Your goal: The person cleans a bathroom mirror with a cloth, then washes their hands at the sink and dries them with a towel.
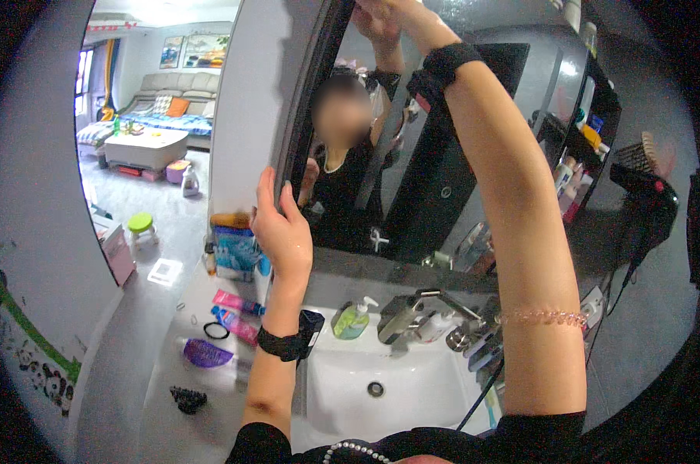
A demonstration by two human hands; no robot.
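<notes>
My left hand [283, 235] is raised to the lower left edge of a dark-framed mirror [350, 191]. Its fingers are extended and slightly apart along the frame, with nothing seen in them. High up at the picture's top edge, my right hand [385, 13] is close to the mirror's upper part. The image cuts it off, so whether its fingers hold anything is unclear. Black bands circle both wrists, and the left one carries a small dark box [310, 333]. A person's reflection fills part of the glass.
Below lies a white washbasin [385, 400] with a faucet [399, 322] and a green soap dispenser [352, 319]. Tubes [234, 325], a purple comb [208, 352] and a black hair claw clip [189, 399] lie on the left counter. A hair dryer [646, 197] hangs at right.
</notes>
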